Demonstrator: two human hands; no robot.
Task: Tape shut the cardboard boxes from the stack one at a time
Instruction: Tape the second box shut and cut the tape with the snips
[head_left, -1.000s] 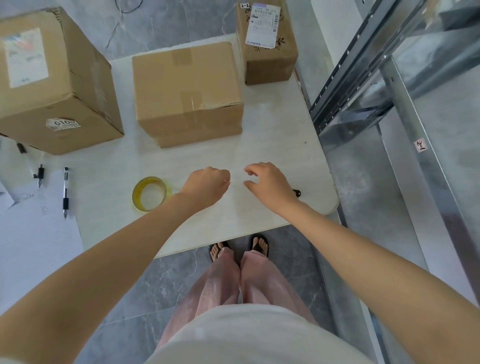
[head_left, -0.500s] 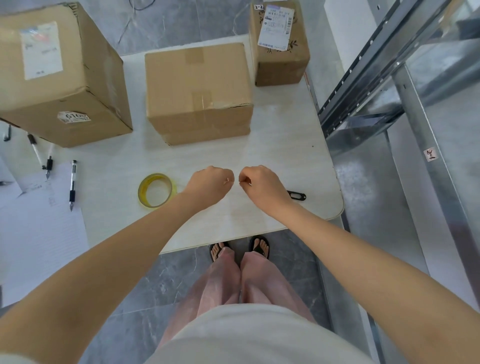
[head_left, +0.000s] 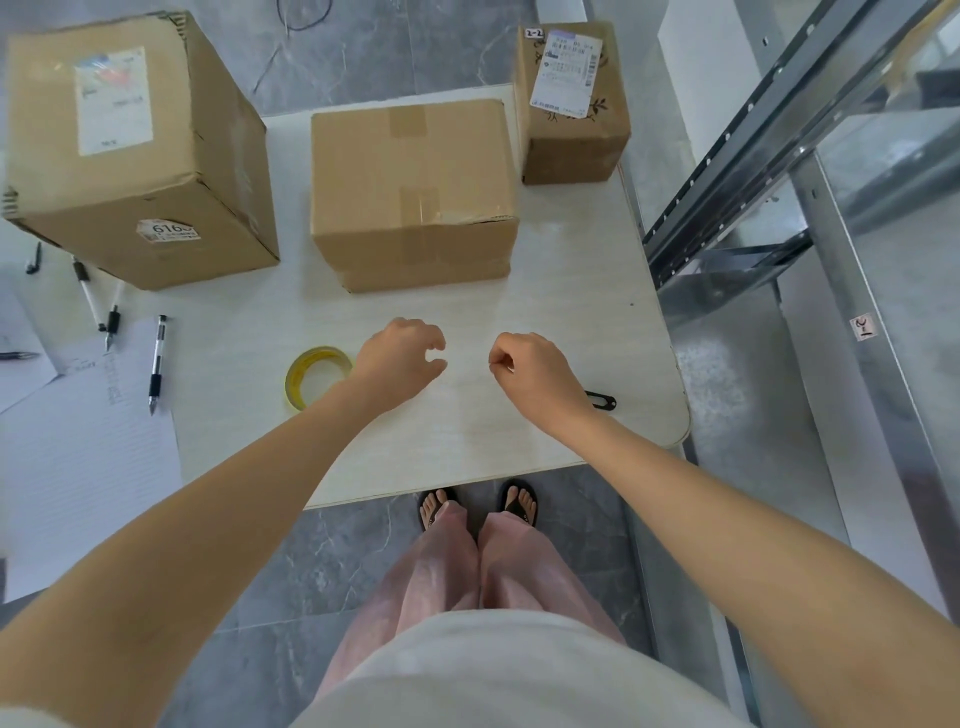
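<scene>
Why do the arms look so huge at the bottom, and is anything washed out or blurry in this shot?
Head view: the wide-angle lens stretches the forearms near the bottom edge and bows the table edge; light is soft and even, shadows faint; the metal rack at right shows pale glare; the paper at the left edge looks softer.

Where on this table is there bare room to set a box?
Bare tabletop: between the middle box and the left hand and right hand, and right of that box toward the edge. Crowded on the left: large box, pens, paper, tape roll.
</scene>
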